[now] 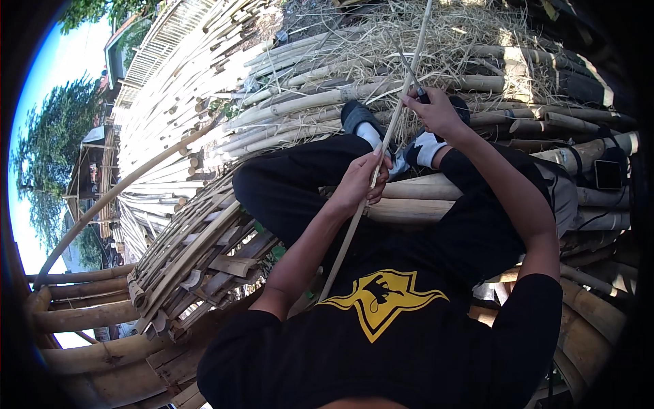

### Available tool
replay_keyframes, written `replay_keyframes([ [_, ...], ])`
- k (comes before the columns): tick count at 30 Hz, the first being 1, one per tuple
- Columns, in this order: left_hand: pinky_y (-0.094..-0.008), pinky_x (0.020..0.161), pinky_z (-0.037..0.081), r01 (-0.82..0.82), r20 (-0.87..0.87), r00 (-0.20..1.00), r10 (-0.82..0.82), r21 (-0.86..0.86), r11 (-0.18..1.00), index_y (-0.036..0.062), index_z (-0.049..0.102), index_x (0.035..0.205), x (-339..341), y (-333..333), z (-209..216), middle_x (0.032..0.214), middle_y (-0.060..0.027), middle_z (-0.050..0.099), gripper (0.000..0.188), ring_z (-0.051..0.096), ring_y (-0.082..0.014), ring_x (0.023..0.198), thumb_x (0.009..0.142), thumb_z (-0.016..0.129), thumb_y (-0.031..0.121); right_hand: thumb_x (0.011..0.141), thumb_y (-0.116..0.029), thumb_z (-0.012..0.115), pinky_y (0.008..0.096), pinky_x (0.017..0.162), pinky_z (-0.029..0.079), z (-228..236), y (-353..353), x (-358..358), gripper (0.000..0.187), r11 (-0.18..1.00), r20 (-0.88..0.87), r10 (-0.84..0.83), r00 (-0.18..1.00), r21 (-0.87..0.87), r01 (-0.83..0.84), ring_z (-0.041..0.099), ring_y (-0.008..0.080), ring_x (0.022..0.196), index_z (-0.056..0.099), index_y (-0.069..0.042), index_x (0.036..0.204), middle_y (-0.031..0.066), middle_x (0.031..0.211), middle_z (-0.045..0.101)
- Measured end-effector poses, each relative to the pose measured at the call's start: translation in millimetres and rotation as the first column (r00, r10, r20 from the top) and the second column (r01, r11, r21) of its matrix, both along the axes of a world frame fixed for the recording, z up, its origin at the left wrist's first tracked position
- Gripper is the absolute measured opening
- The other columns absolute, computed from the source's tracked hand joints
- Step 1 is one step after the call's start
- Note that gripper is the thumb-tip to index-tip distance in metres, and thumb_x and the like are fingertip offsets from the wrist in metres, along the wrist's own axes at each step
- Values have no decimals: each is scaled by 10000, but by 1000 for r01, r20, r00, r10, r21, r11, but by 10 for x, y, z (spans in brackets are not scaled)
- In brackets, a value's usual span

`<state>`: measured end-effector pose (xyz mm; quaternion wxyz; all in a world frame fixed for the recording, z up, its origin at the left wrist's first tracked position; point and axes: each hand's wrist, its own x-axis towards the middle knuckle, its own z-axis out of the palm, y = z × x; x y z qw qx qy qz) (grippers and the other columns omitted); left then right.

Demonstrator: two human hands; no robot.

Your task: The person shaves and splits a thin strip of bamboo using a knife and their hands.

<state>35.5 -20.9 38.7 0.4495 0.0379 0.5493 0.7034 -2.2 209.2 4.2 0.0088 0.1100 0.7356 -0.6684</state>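
A long, thin, pale bamboo strip (346, 240) runs slantwise from the top of the view, between my feet, down to my shirt. My left hand (363, 180) is closed around it near its middle, over my lap. Farther up the strip, my right hand (439, 117) grips the dark handle of a knife (422, 94). Its narrow blade points up and away, lying close beside the strip. Whether the blade's edge touches the strip I cannot tell. Some of the right fingers are hidden behind the hand.
Bamboo shavings (436, 41) lie heaped beyond my shod feet (364, 123). Bamboo poles (306, 101) cover the ground ahead. A bundle of split bamboo (197, 255) is at my left, near a curved pole (116, 193). A dark phone-like device (607, 174) rests on poles at right.
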Motion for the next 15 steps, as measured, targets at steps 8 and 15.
replay_keyframes([
  [8, -201, 304, 272, -53, -167, 985, 44, -48, 997, 32, 505, 1015, -229, 52, 27, 598, 10, 415, 287, 303, -52, 328, 1007, 383, 293, 960, -331, 447, 455, 614, 411, 281, -155, 331, 356, 758, -165, 408, 898, 610, -232, 555, 382, 641, 517, 3, 857, 186, 640, 538],
  [15, -203, 299, 221, -130, -20, 991, 134, 139, 982, 43, 482, 975, -322, 15, 118, 583, 11, 365, 264, 263, -57, 317, 1010, 371, 279, 966, -297, 410, 487, 603, 424, 215, -227, 430, 301, 667, -206, 474, 856, 719, -196, 564, 398, 662, 484, -27, 856, 204, 648, 551],
])
